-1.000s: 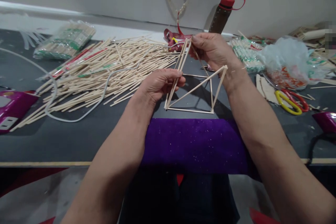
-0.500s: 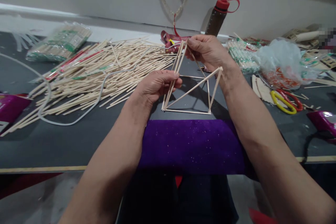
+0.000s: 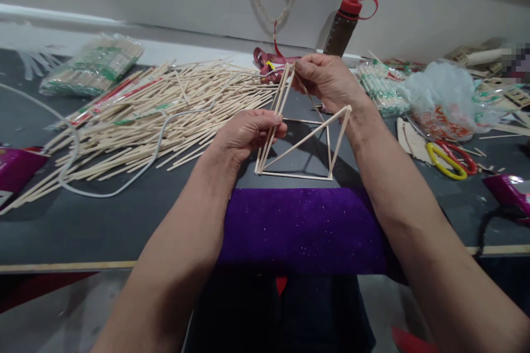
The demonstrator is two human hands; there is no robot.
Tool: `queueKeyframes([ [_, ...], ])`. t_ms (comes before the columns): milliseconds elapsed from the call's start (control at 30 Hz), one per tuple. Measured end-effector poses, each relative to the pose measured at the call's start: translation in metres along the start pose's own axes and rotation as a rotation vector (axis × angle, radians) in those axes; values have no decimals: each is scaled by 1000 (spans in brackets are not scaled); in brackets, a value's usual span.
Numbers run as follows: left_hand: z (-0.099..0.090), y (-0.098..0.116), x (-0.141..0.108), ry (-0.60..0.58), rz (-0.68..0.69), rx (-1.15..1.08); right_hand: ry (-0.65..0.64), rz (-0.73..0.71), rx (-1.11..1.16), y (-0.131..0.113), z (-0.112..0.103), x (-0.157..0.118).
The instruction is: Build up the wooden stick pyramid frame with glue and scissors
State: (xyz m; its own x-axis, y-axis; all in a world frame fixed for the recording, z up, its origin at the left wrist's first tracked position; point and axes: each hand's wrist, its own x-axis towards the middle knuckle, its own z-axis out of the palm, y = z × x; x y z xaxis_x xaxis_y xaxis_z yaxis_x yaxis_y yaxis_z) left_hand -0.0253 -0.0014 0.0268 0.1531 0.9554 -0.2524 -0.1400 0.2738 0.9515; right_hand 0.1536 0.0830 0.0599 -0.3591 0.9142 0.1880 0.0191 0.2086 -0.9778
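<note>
A frame of thin wooden sticks (image 3: 296,176) stands on the dark table, with a square base and slanted sticks rising to raised corners. My left hand (image 3: 252,132) is closed on the slanted sticks at the frame's left side, thumb and fingers pinching them partway up. At the upper left corner, my right hand (image 3: 321,74) pinches the stick ends where they meet; its fingertips partly hide that joint. Another raised joint of the frame sits beside my right wrist. Just in front of the frame lies a purple cloth (image 3: 302,226) dotted with pale specks.
Many loose sticks (image 3: 186,116) are heaped at left, crossed by a white cable (image 3: 157,149). Behind are a wrapped stick bundle (image 3: 95,63) and a dark bottle (image 3: 342,30) with a red cap. Scissors (image 3: 447,162) and a plastic bag (image 3: 434,99) lie at right.
</note>
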Motion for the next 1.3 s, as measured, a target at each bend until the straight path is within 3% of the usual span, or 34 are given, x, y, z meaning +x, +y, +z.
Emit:
queueKeyframes([
  [267, -1, -1, 1, -19, 10, -19, -66, -101, 76, 9, -5, 3],
  [500, -2, -2, 1, -15, 12, 1, 21, -46, -12, 14, -4, 9],
  [1000, -2, -2, 2, -59, 20, -40, -11, -104, -3, 12, -4, 5],
  [1300, -2, -2, 2, -20, 3, -45, -65, -88, 71, 14, -6, 3],
])
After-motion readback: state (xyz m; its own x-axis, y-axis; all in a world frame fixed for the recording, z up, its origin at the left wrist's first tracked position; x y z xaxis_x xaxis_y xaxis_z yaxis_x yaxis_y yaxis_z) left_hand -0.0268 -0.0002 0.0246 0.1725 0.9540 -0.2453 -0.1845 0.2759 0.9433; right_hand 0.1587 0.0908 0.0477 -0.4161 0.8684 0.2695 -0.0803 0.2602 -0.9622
